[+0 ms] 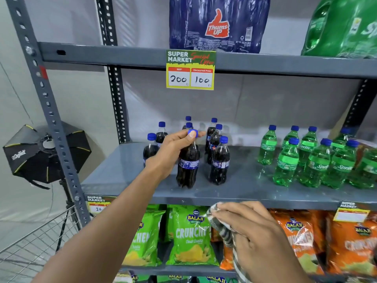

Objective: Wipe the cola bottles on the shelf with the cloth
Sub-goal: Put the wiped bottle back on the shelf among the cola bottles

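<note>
While the front cola bottle [188,162] is held upright near the shelf [244,180] edge, its neck gripped by the left hand [173,150], the cloth [222,227] is kept bunched in the closed right hand [251,231] below and right of it; an upward reach is judged necessary.

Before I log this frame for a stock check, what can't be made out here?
Head view only:
- Rear cola bottles: bodies hidden by the left hand and the front cola bottle it holds.
- Striped cloth: mostly covered by the right hand; lower part cut by the bottom edge.
- Lower price tag: number hidden behind the shelf post.
- Sprite pack: cut off by the top and right edges.
</note>
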Demonstrator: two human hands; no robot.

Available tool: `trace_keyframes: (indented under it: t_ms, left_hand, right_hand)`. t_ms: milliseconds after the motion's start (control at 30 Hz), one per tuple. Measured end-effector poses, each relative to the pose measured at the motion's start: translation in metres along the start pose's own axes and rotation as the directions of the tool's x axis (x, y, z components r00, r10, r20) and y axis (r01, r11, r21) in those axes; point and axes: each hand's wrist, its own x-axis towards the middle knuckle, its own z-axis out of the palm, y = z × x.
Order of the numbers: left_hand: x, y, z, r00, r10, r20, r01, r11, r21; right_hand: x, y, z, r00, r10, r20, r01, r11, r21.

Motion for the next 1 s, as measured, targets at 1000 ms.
trace_keyframes:
  t_ms: [1000]
  left_hand:
    - [0.026,-0.032,-0.01,0.998,-0.063,0.023,0.056,0.967,0.25]
  right_hand:
    - [-0.017,0.023,0.002,0.992,0.046,-0.115,-0.042,0.999,0.034]
